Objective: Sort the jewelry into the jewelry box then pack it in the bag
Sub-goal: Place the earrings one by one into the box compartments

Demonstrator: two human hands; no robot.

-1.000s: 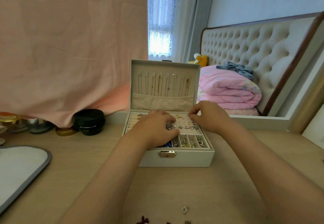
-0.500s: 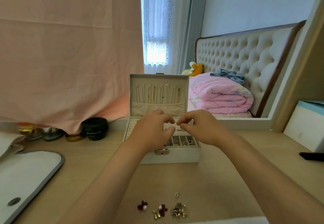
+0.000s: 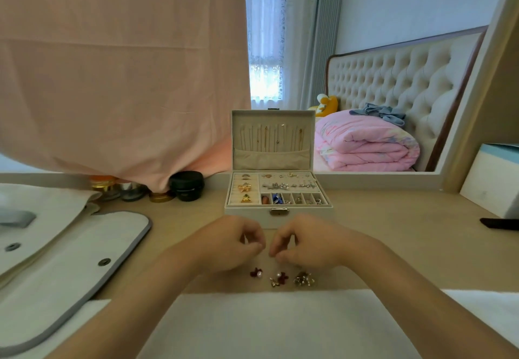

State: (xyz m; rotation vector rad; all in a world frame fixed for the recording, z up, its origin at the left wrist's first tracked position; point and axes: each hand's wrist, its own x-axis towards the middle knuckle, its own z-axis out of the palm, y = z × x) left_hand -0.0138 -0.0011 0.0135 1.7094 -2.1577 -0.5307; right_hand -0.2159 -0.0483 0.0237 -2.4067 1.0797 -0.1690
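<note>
On table, centre: open jewelry box, lid upright, rings and earrings in tray compartments. Just before its front wall: left hand and right hand, close together, fingers curled, fingertips nearly touching; possibly pinching something tiny, cannot tell. Just below hands: loose earrings in row. Far left: white bag, lying flat.

Two bare forearms reach forward side by side; the left hand and right hand are knuckles-up, fingers curled, fingertips almost meeting.
</note>
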